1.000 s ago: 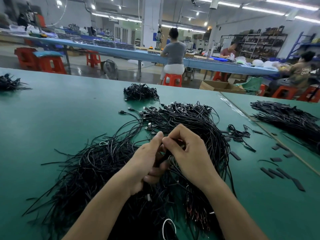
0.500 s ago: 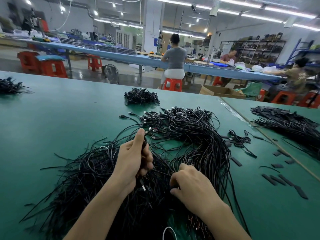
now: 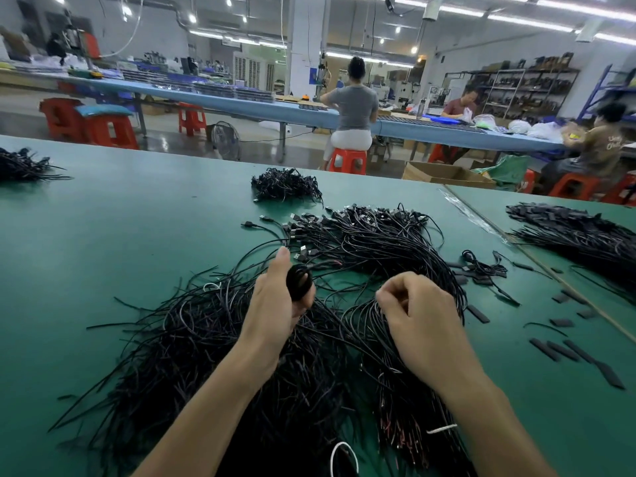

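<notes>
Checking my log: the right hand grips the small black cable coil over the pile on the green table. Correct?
No. The head view shows the left hand gripping the small black cable coil over the pile on the green table; the right hand pinches cables in that pile.

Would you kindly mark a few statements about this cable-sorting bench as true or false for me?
1. The left hand holds a small coil of black cable. True.
2. The right hand lies flat and open. False: its fingers are curled, pinching strands of the cable pile.
3. The table has a red top. False: it is green.
4. Short flat black strips lie to the right of the pile. True.
</notes>
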Action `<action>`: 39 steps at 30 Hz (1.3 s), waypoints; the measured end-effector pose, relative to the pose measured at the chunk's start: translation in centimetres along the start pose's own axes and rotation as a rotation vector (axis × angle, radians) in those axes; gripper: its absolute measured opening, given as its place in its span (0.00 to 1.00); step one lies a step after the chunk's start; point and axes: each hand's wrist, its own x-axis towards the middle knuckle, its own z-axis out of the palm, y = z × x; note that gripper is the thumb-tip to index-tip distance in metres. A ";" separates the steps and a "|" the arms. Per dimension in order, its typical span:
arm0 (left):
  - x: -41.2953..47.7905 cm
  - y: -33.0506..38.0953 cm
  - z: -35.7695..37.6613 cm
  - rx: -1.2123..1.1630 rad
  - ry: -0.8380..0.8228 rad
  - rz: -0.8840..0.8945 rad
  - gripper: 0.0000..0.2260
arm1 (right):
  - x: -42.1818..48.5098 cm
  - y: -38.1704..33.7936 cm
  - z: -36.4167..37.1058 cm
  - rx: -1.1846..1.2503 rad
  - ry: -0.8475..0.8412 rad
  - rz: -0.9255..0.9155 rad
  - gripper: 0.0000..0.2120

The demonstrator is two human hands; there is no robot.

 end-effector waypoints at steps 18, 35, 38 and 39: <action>-1.2 0.6 0.8 -0.079 -0.233 0.138 0.15 | -1.2 -3.3 1.7 0.167 -0.081 -0.217 0.07; -0.3 -0.4 0.9 -0.250 0.004 -0.036 0.30 | -2.4 -4.3 2.2 0.133 -0.004 -0.131 0.07; -0.4 -0.3 1.1 -0.329 -0.118 -0.008 0.26 | -2.3 -4.6 2.2 0.299 -0.012 -0.063 0.09; -0.4 -0.3 1.2 -0.354 -0.145 0.008 0.27 | -2.2 -4.8 2.2 0.346 -0.020 -0.050 0.08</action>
